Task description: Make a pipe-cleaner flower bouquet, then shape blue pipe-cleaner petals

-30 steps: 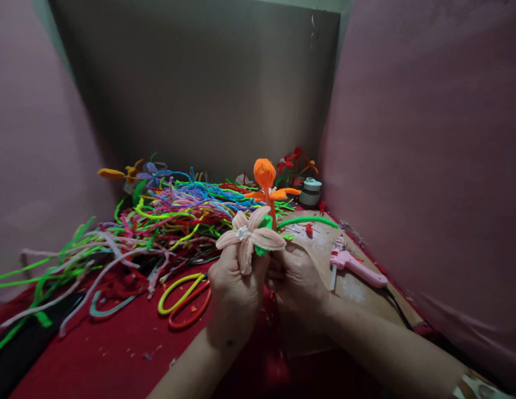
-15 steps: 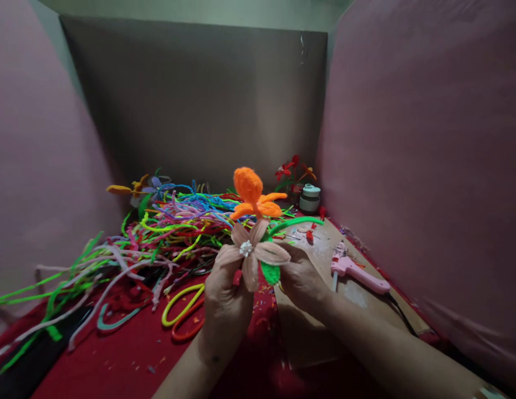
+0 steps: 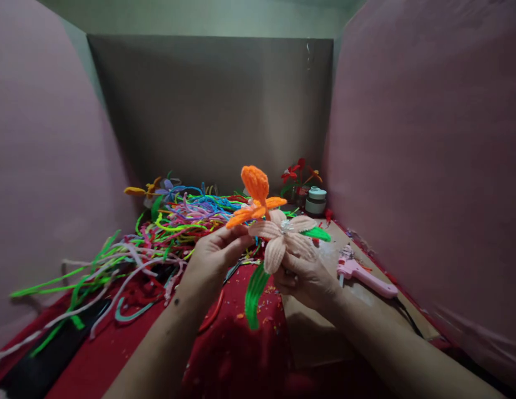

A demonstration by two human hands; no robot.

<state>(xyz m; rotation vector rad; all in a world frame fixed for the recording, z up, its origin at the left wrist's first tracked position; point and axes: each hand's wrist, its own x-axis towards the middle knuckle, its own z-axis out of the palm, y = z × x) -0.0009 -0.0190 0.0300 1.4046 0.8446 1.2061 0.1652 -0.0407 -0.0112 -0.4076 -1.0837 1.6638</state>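
Observation:
My left hand (image 3: 211, 257) pinches the orange pipe-cleaner flower (image 3: 254, 194) by its lower petals, holding it raised above the red cloth. My right hand (image 3: 305, 274) grips the pale pink pipe-cleaner flower (image 3: 282, 235) with a white bead centre, just right of the orange one and touching it. A green fuzzy stem (image 3: 253, 291) hangs down between my hands, and a green leaf (image 3: 318, 234) sticks out to the right of the pink petals.
A big tangle of coloured pipe cleaners (image 3: 158, 233) covers the left of the red cloth (image 3: 108, 354). A pink glue gun (image 3: 366, 272) lies on the brown board (image 3: 320, 327) at right. A small jar (image 3: 316, 200) and red flowers (image 3: 297, 173) stand at the back. Pink walls close both sides.
The pink flower passed from my left hand to my right and moved right. My left hand shifted up to the orange flower. The green stem now hangs down between my hands.

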